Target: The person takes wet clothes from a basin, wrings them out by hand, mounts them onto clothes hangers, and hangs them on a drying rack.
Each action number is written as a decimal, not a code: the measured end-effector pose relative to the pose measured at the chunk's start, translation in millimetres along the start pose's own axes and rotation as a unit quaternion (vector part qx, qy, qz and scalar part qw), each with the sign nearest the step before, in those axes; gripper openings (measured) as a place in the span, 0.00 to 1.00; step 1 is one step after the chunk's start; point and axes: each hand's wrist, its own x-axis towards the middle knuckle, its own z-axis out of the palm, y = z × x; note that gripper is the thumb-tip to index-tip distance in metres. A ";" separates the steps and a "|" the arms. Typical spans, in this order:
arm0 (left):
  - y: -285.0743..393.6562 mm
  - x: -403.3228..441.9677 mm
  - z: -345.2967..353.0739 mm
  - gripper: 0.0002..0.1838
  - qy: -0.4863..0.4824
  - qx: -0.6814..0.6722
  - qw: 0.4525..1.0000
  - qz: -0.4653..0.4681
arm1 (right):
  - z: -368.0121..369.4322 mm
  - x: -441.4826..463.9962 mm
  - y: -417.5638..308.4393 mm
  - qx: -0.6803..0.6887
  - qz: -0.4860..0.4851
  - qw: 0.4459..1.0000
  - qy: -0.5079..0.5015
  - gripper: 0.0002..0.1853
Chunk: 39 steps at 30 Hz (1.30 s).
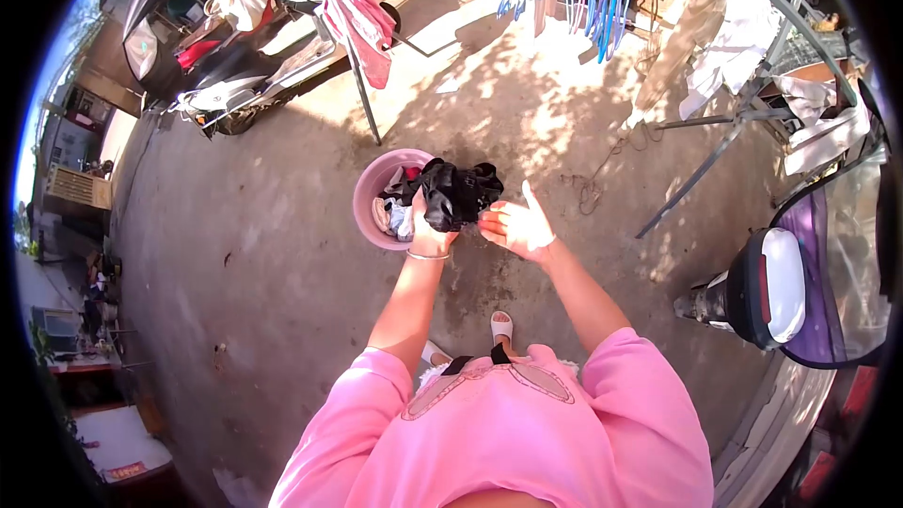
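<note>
A bunched black garment point(456, 196) rests in my left hand point(431, 233), which grips it from below and from the left side. Its exact kind is hidden by the folds. My right hand point(519, 224) is beside the garment's right edge, palm up, with the thumb raised and fingers stretched out. Whether its fingertips touch the cloth I cannot tell. Below and to the left, a pink basin point(369, 218) stands on the ground, holding white, dark and red clothes point(399, 216). The black garment partly covers its right rim.
Hanging racks stand ahead, with a pink cloth point(360, 30), blue hangers point(616, 0) and pale clothes point(738, 47). A metal rack leg point(691, 179) slants down on the right. A scooter point(226, 94) is at the upper left; another vehicle's rear box point(781, 284) is at right.
</note>
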 end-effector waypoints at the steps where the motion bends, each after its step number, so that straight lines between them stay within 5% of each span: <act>1: -4.1 -5.3 -17.0 0.20 -0.015 0.012 1.000 0.019 | -17.7 20.4 27.8 0.049 0.048 0.982 -0.176 0.51; 2: -9.5 -9.1 -30.0 0.20 -0.031 0.024 0.999 0.037 | -24.8 25.7 28.4 0.037 0.064 0.970 -0.231 0.57; 3: -17.5 -25.1 -27.2 0.20 -0.027 0.025 0.999 0.037 | -6.7 39.2 48.4 0.080 -0.024 0.954 -0.287 0.56; 4: -30.5 -38.3 -11.6 0.20 -0.070 -0.137 0.987 -0.045 | 17.9 55.3 63.8 0.118 -0.114 0.925 -0.341 0.55; 6: -48.6 -67.9 12.7 0.20 -0.148 -0.439 0.864 -0.196 | 52.7 52.3 48.2 0.126 -0.201 0.852 -0.466 0.51; 7: -39.6 -85.4 9.8 0.19 -0.130 -0.404 0.872 -0.244 | 55.0 47.9 33.5 0.145 -0.203 0.886 -0.392 0.45; 8: -40.4 -89.1 6.8 0.19 -0.051 -0.364 0.912 -0.184 | 51.5 59.8 37.1 0.199 -0.202 0.874 -0.395 0.39; 10: -7.8 -109.8 15.6 0.17 -0.024 -0.171 0.940 -0.293 | 20.4 69.3 17.0 0.117 -0.078 0.947 -0.289 0.23; 11: -7.4 -111.9 19.2 0.15 -0.020 -0.150 0.947 -0.283 | 35.8 45.6 8.8 0.003 -0.109 0.968 -0.224 0.19; 12: 10.1 -128.5 26.1 0.18 0.034 0.146 0.953 -0.263 | 55.9 13.3 14.8 -0.114 -0.124 0.974 -0.153 0.16; 14: 13.1 -128.7 32.2 0.13 -0.004 0.406 0.891 -0.203 | 68.6 1.2 27.3 -0.179 -0.169 0.966 -0.083 0.09; 15: -5.1 -120.7 -3.3 0.12 -0.017 0.635 0.771 -0.047 | 55.3 13.5 41.2 -0.286 -0.210 0.933 -0.053 0.07; 16: -9.2 -112.6 -23.6 0.12 -0.015 0.732 0.680 -0.036 | 25.2 42.1 57.5 -0.390 -0.248 0.887 -0.023 0.06; 17: -22.3 -106.0 -60.6 0.12 -0.025 0.798 0.602 0.036 | -43.2 105.3 72.2 -0.665 -0.471 0.579 0.001 0.06; 18: -33.7 -91.1 -100.6 0.13 -0.038 0.855 0.508 0.101 | -51.3 118.7 73.1 -0.726 -0.525 0.443 0.023 0.06; 20: -58.9 -73.2 -172.4 0.17 -0.048 0.838 0.542 0.039 | -34.5 101.0 87.1 -0.685 -0.395 0.609 0.060 0.06; 21: -62.5 -68.6 -185.5 0.18 -0.054 0.852 0.519 0.041 | -28.9 94.0 90.8 -0.653 -0.346 0.669 0.069 0.06; 22: -68.2 -74.6 -166.8 0.22 0.015 0.880 0.471 -0.060 | -27.8 86.7 97.9 -0.633 -0.316 0.703 0.075 0.06; 24: -77.8 -87.0 -166.9 0.25 0.128 0.856 0.494 -0.077 | -26.8 75.6 107.8 -0.602 -0.281 0.744 0.073 0.06; 28: -77.2 -74.1 -238.1 0.30 0.039 0.853 0.512 -0.097 | -25.2 81.3 113.6 -0.591 -0.241 0.767 0.070 0.07; 30: -43.2 -102.9 -173.9 0.24 -0.022 0.759 0.649 -0.052 | -25.8 86.3 107.6 -0.598 -0.214 0.770 0.062 0.07; 32: -3.4 -123.5 -114.2 0.17 -0.025 0.505 0.818 -0.274 | -26.9 87.6 102.5 -0.614 -0.183 0.767 0.043 0.08; 33: 2.2 -128.9 -105.7 0.15 -0.051 0.506 0.816 -0.277 | -27.3 89.9 102.4 -0.625 -0.191 0.756 0.035 0.09; 34: 18.7 -144.6 -74.0 0.22 0.012 0.356 0.859 -0.368 | -33.4 101.8 91.6 -0.688 -0.118 0.716 -0.024 0.11; 36: 19.5 -159.6 -67.6 0.26 0.057 0.325 0.909 -0.255 | -17.0 84.0 89.5 -0.740 -0.047 0.667 -0.073 0.11; 37: 11.7 -151.1 -92.6 0.28 0.074 0.338 0.908 -0.236 | -92.6 212.6 114.1 -0.769 0.070 0.635 -0.026 0.12; 38: -1.4 -142.2 -123.1 0.30 0.090 0.350 0.906 -0.219 | -28.8 127.9 107.1 -0.826 0.099 0.554 -0.030 0.13; 39: -4.3 -140.2 -129.8 0.31 0.074 0.351 0.909 -0.214 | -29.7 136.7 115.0 -0.874 0.038 0.485 0.021 0.14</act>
